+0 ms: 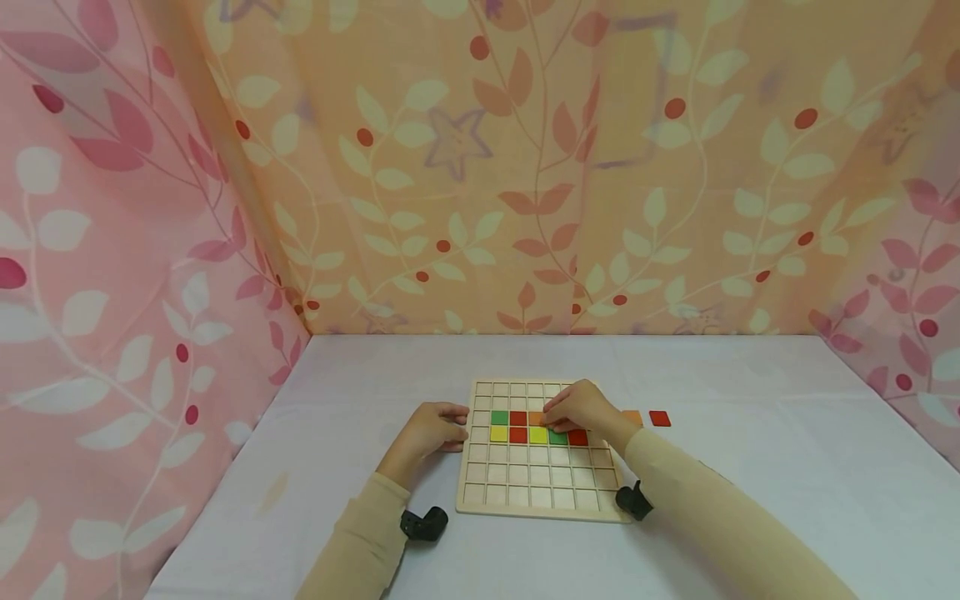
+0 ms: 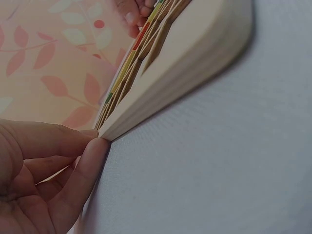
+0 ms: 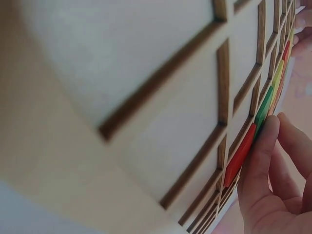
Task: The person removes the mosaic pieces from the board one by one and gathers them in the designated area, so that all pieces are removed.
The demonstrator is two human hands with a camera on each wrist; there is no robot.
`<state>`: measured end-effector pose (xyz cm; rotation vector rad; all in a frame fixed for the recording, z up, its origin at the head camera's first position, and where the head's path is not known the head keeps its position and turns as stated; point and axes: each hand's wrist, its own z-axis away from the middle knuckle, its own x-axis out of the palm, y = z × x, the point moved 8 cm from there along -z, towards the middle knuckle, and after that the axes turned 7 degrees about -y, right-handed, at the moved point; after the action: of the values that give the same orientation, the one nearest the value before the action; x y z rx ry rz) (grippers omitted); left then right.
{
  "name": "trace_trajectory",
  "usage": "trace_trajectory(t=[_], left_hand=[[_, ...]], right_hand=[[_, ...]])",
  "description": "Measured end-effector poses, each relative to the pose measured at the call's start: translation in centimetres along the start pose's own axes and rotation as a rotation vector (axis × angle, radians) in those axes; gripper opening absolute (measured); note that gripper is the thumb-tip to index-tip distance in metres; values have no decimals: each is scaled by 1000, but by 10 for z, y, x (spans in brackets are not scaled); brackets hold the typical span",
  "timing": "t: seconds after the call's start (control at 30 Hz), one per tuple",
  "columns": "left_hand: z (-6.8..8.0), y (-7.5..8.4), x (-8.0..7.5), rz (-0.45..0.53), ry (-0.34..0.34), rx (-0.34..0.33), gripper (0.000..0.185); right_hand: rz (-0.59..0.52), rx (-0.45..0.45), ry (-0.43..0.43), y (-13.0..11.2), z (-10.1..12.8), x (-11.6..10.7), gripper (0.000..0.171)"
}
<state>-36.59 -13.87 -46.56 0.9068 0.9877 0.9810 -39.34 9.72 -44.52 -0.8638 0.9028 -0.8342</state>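
A square wooden grid board (image 1: pixel 517 497) lies flat on the white table. Two rows of coloured tiles sit in it. The upper row shows green (image 1: pixel 500 417), red, and an orange tile (image 1: pixel 535 418); the lower runs yellow (image 1: pixel 498 433), red, yellow, green, red. My left hand (image 1: pixel 430 432) touches the board's left edge, and in the left wrist view its thumb and finger meet at that edge (image 2: pixel 146 114). Over the upper row, the fingertips of my right hand (image 1: pixel 581 407) bend down beside the orange tile. They cover the neighbouring squares; whether they pinch a tile is hidden.
Beyond my right wrist, a loose orange tile (image 1: pixel 633 416) and a loose red tile (image 1: pixel 660 418) lie on the table (image 1: pixel 750 475). Dark devices (image 1: pixel 424 524) sit at both wrists. Patterned curtains (image 1: pixel 525 208) stand behind the table and along its sides.
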Motion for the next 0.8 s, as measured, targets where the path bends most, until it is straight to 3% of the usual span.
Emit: trace_trajectory(t=[0.37,0.8], left_hand=[[2,2,0,-3,-7,7,43],[2,2,0,3,3,-3,43]], right_hand=[[8,20,19,-2,-1,0,13],[-30,-15,16,-7,2,1,11]])
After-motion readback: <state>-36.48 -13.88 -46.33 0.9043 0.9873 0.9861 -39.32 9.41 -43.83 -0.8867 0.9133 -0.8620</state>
